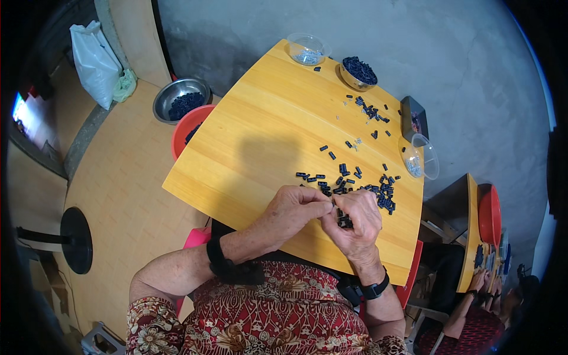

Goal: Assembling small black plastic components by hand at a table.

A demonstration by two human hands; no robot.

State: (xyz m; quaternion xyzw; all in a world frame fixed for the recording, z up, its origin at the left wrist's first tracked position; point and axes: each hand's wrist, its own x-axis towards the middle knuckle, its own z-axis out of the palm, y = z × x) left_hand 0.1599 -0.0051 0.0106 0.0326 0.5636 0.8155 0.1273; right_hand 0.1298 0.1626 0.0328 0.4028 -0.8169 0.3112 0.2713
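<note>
My left hand (296, 207) and my right hand (357, 220) meet over the near part of a yellow wooden table (231, 136). Thumb and fingers are pinched together on both, the tips nearly touching. Whatever sits between the fingertips is too small and covered to make out. Just beyond the hands lies a loose spread of small black cylindrical pieces (384, 198), thickest to the right. A few more black pieces (345, 222) show right beside my right hand's fingers, partly hidden by it.
At the far edge stand a clear plastic bowl (307, 42) of small shiny parts and a bowl (358, 74) heaped with black pieces. A dark tray (414, 120) and a clear tub (425, 157) line the right edge. Left are a steel bowl (165, 106) and red basin (180, 133). A co-worker's hands (479, 281) are lower right.
</note>
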